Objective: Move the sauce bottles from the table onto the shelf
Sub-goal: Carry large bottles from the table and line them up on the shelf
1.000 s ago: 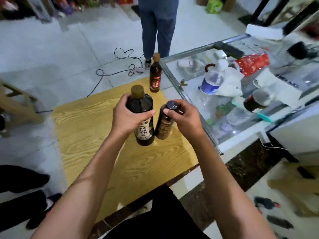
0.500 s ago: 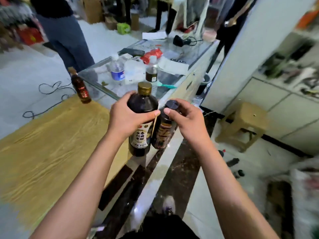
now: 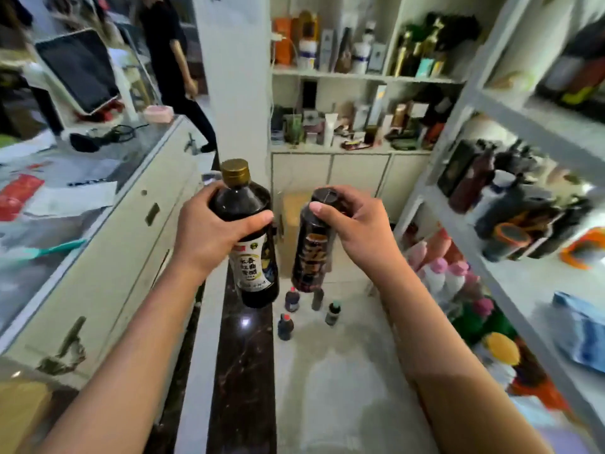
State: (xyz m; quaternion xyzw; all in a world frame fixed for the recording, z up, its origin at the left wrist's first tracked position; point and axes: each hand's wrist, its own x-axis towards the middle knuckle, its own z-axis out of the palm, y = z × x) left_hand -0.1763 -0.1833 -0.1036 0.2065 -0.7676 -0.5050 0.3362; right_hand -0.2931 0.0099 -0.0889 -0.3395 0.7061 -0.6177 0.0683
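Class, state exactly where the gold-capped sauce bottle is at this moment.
In the head view, the gold-capped sauce bottle is centre-left, held in the left hand above the floor, beside the dark-capped bottle gripped by the right hand.

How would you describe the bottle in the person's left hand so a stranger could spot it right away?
Look at the middle of the view, where two bare arms reach forward above the floor. The left hand grips the gold-capped bottle, a dark bottle with a white label. Its neighbour, the black-capped bottle in the right hand, is slimmer and has a dark label.

Larger sauce bottle [image 3: 248, 231]: dark brown, gold cap, white label with a red corner patch. Smaller sauce bottle [image 3: 312, 250]: black cap, dark label, orange band. Shelf [image 3: 510, 106] white; floor [image 3: 334, 371] pale grey with a black marble strip.
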